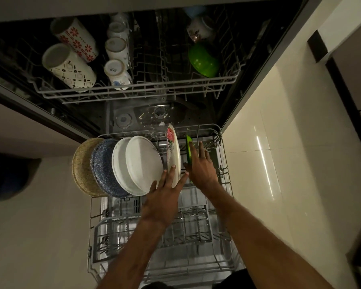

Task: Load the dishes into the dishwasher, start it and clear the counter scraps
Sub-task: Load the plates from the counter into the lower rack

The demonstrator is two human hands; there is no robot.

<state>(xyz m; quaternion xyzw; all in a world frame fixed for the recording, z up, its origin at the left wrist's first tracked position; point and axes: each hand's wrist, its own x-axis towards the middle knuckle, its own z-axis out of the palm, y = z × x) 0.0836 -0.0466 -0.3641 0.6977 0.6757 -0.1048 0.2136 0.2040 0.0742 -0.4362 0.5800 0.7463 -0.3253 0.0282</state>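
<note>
your left hand point(165, 195) is open, its straight fingers spread, the tips resting on the near rim of the flowered plate point(173, 151), a smooth cream disc standing on edge in the lower rack point(225, 178). just right of it, your right hand point(200, 170) holds the green plate point(189, 147), thin, glossy and upright, with the thumb on its left face and the fingers laid along its right face. a narrow gap of bare wire tines separates the two plates.

left of your left hand, four round plates lean overlapped in a row: two matte white plates point(142, 163) nearest, then a blue speckled plate point(101, 163), then a tan woven-textured plate point(81, 165) that juts past the rack's left edge. nearer you than both hands the grey wire rack holds no dishes.

beyond your hands, the upper rack point(133, 90) carries patterned mugs point(71, 67) at left and a shiny green bowl point(203, 61) at right. glossy pale floor tiles point(279, 163) run along your right.
</note>
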